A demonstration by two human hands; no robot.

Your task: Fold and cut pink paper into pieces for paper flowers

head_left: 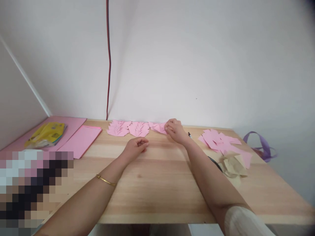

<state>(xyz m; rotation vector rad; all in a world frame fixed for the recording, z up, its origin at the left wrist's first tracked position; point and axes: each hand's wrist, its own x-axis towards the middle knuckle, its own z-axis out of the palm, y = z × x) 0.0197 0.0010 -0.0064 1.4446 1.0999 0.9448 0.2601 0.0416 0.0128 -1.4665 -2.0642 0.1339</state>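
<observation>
Three pink paper cutouts with jagged edges lie in a row along the wall at the back of the table. My right hand is at the right end of the row, its fingertips pinched on the edge of the folded third cutout. Beside it are the middle cutout and the left cutout, both with small cuts in them. My left hand rests just in front of the middle one, loosely curled, with a gap between thumb and fingers and nothing visible in it.
Pink paper scraps and a crumpled beige paper lie at the right. A dark curved object is partly behind my right forearm. A purple ribbon hangs over the right edge. Pink sheets and a yellow packet are at left.
</observation>
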